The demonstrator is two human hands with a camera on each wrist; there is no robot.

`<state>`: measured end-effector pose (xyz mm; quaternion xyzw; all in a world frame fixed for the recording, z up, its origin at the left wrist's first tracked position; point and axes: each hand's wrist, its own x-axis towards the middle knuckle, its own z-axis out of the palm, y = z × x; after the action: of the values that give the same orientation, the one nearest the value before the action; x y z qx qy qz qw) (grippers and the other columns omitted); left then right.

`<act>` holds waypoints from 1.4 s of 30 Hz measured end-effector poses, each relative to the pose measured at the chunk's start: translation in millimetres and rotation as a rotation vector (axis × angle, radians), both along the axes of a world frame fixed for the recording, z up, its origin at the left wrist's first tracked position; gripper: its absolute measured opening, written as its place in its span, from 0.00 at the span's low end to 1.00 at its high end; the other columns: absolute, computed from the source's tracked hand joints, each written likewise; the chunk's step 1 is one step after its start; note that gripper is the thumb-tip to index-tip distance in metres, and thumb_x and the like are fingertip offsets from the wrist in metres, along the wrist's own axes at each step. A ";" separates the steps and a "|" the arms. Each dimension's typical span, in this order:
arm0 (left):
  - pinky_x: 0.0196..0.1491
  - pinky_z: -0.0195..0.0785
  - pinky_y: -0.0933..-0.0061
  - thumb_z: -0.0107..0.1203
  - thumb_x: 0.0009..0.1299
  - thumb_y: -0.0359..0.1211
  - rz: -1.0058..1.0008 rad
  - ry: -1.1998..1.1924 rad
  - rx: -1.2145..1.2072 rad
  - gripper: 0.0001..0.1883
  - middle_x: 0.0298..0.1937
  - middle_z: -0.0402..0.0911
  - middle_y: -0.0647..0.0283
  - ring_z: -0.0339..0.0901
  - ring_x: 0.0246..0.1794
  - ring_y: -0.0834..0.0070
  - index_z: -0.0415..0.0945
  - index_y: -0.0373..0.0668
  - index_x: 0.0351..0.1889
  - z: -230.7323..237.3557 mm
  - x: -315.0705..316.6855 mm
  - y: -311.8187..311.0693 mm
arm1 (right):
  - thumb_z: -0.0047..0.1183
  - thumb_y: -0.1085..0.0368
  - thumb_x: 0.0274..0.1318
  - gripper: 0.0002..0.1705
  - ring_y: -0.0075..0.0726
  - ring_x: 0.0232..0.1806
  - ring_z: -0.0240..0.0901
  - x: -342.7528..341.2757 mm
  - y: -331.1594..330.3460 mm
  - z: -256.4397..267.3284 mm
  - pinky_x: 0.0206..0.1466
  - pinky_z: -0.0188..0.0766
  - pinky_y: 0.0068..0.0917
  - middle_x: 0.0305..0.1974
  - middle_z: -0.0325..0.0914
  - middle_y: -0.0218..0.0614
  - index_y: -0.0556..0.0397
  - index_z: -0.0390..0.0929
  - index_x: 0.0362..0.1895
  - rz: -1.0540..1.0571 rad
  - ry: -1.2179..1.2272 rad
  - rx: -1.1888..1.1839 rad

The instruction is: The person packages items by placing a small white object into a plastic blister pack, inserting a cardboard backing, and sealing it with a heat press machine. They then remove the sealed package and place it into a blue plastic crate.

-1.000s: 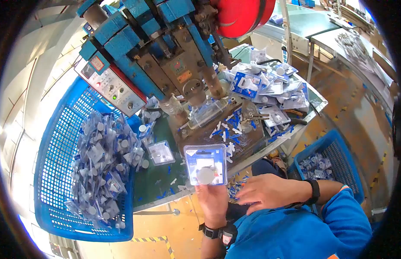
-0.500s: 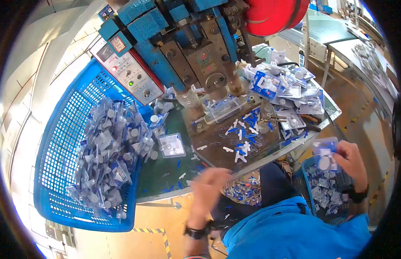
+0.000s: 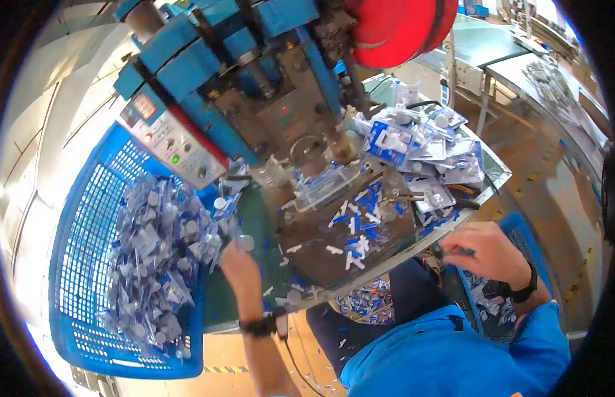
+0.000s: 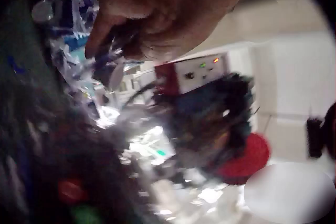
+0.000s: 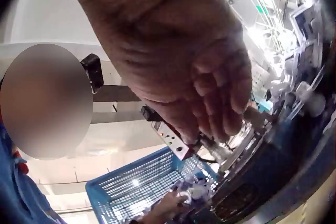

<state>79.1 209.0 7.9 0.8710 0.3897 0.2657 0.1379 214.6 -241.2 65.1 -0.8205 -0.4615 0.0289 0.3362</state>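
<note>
In the head view, my left hand (image 3: pixel 243 274) is at the left part of the green table (image 3: pixel 271 228), pinching a clear blister pack (image 3: pixel 245 243); the left wrist view shows the fingers (image 4: pixel 102 35) curled on clear plastic, blurred. The right hand (image 3: pixel 487 253) hovers empty near the right blue basket (image 3: pixel 529 248), fingers loosely bent, as the right wrist view also shows (image 5: pixel 184 71). Many packs with round discs (image 3: pixel 149 238) fill the left blue basket (image 3: pixel 76 264). Another heap of packs (image 3: pixel 426 142) lies on the table's right side.
A blue press (image 3: pixel 281 112) with a red wheel (image 3: pixel 407 30) stands over the table, a clear piece (image 3: pixel 327 188) beneath it. Its control box (image 3: pixel 172 142) overhangs the left basket. Small blue and white pieces (image 3: pixel 357 228) lie scattered before the press.
The left hand has moved left and now grips a pack where one lay flat on the table. The right hand has let go of its pack and come back from over the right basket.
</note>
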 end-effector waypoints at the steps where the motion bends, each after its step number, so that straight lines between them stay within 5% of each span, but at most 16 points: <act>1: 0.52 0.73 0.58 0.50 0.69 0.26 -0.010 -0.166 0.239 0.15 0.50 0.79 0.44 0.78 0.48 0.49 0.73 0.27 0.52 4.0 -16.4 -13.7 | 0.65 0.62 0.52 0.15 0.43 0.39 0.80 1.3 6.7 5.0 0.38 0.76 0.35 0.35 0.81 0.42 0.56 0.82 0.42 0.074 0.020 0.047; 2: 0.45 0.79 0.62 0.50 0.71 0.25 -0.052 -0.529 -0.337 0.15 0.50 0.80 0.51 0.81 0.45 0.58 0.73 0.30 0.53 30.1 -21.9 -37.3 | 0.65 0.62 0.52 0.15 0.42 0.40 0.80 2.4 14.2 9.1 0.37 0.76 0.35 0.35 0.81 0.42 0.55 0.82 0.43 0.150 0.046 0.093; 3: 0.39 0.81 0.70 0.51 0.71 0.26 -0.318 -0.779 -0.690 0.16 0.51 0.79 0.57 0.82 0.45 0.65 0.72 0.33 0.56 52.7 -28.8 -67.3 | 0.65 0.62 0.53 0.15 0.41 0.40 0.80 0.4 22.5 11.3 0.37 0.76 0.35 0.36 0.81 0.42 0.55 0.82 0.43 0.228 0.074 0.137; 5: 0.46 0.81 0.62 0.54 0.71 0.28 -0.480 -0.905 -1.059 0.17 0.55 0.80 0.55 0.82 0.48 0.64 0.72 0.36 0.57 48.7 -35.9 -99.8 | 0.65 0.64 0.54 0.15 0.41 0.40 0.80 -5.2 50.3 10.9 0.36 0.76 0.34 0.37 0.81 0.41 0.55 0.82 0.44 0.200 0.242 0.307; 7: 0.49 0.81 0.59 0.54 0.70 0.25 -0.756 -1.022 -1.306 0.19 0.55 0.80 0.56 0.81 0.51 0.62 0.71 0.38 0.59 21.7 -19.9 -131.2 | 0.65 0.65 0.54 0.14 0.41 0.40 0.80 -9.7 77.4 8.3 0.35 0.76 0.33 0.37 0.81 0.40 0.56 0.82 0.44 0.207 0.365 0.451; 9: 0.53 0.78 0.58 0.56 0.68 0.25 -0.834 -1.055 -1.508 0.19 0.56 0.79 0.55 0.80 0.54 0.62 0.72 0.40 0.59 17.3 -4.0 -167.6 | 0.65 0.66 0.55 0.12 0.42 0.39 0.80 -21.7 95.5 -2.4 0.34 0.76 0.32 0.37 0.81 0.39 0.57 0.81 0.42 0.242 0.459 0.564; 12: 0.59 0.73 0.60 0.59 0.67 0.26 -0.829 -1.068 -1.668 0.24 0.58 0.77 0.56 0.76 0.58 0.64 0.69 0.38 0.61 5.5 10.0 -186.2 | 0.66 0.68 0.51 0.12 0.41 0.37 0.79 -27.6 95.3 -21.1 0.35 0.76 0.31 0.37 0.81 0.38 0.58 0.81 0.40 0.237 0.256 0.504; 15: 0.61 0.70 0.65 0.60 0.67 0.25 -0.746 -0.783 -0.879 0.28 0.59 0.76 0.56 0.74 0.60 0.65 0.65 0.37 0.65 3.1 14.1 -173.6 | 0.67 0.70 0.47 0.12 0.39 0.34 0.78 -1.5 99.2 -21.7 0.35 0.75 0.29 0.36 0.81 0.36 0.56 0.80 0.37 0.193 -0.265 0.640; 16: 0.60 0.69 0.67 0.58 0.65 0.21 -0.653 -0.789 -0.791 0.32 0.62 0.73 0.55 0.73 0.60 0.66 0.61 0.36 0.68 12.1 12.1 -174.8 | 0.65 0.71 0.42 0.14 0.37 0.34 0.76 4.5 98.3 -10.9 0.36 0.74 0.29 0.37 0.80 0.33 0.54 0.81 0.37 0.119 -0.428 0.608; 17: 0.50 0.73 0.68 0.63 0.57 0.16 -0.523 -0.714 -0.397 0.35 0.58 0.72 0.55 0.76 0.52 0.64 0.67 0.37 0.65 15.7 13.8 -169.8 | 0.65 0.71 0.41 0.14 0.36 0.34 0.75 10.5 101.7 -7.2 0.36 0.74 0.29 0.37 0.80 0.32 0.53 0.81 0.37 0.087 -0.512 0.562; 22: 0.59 0.69 0.55 0.69 0.54 0.23 -0.708 -0.482 0.191 0.34 0.64 0.70 0.51 0.71 0.62 0.49 0.71 0.39 0.62 31.8 25.4 -165.2 | 0.58 0.65 0.40 0.16 0.34 0.38 0.69 34.3 128.7 -14.8 0.38 0.73 0.28 0.40 0.76 0.27 0.51 0.80 0.38 0.042 -0.757 0.358; 30: 0.62 0.66 0.53 0.64 0.59 0.24 -0.670 -0.244 0.368 0.16 0.57 0.78 0.53 0.71 0.64 0.48 0.82 0.39 0.47 23.0 50.0 -145.5 | 0.55 0.64 0.44 0.16 0.36 0.47 0.72 57.9 155.2 -34.5 0.51 0.73 0.28 0.46 0.77 0.32 0.54 0.81 0.40 0.108 -0.682 0.366; 42: 0.61 0.68 0.56 0.63 0.61 0.22 -0.704 -0.260 0.227 0.13 0.58 0.77 0.51 0.72 0.64 0.49 0.82 0.37 0.45 21.1 53.1 -137.8 | 0.64 0.68 0.45 0.15 0.38 0.50 0.77 57.3 151.7 -25.6 0.53 0.77 0.31 0.48 0.81 0.35 0.56 0.82 0.41 0.137 -0.615 0.301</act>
<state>132.2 71.2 29.0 0.9201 0.0144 0.3519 0.1716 271.9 -89.5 39.5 -0.6990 -0.5943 -0.2655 0.2961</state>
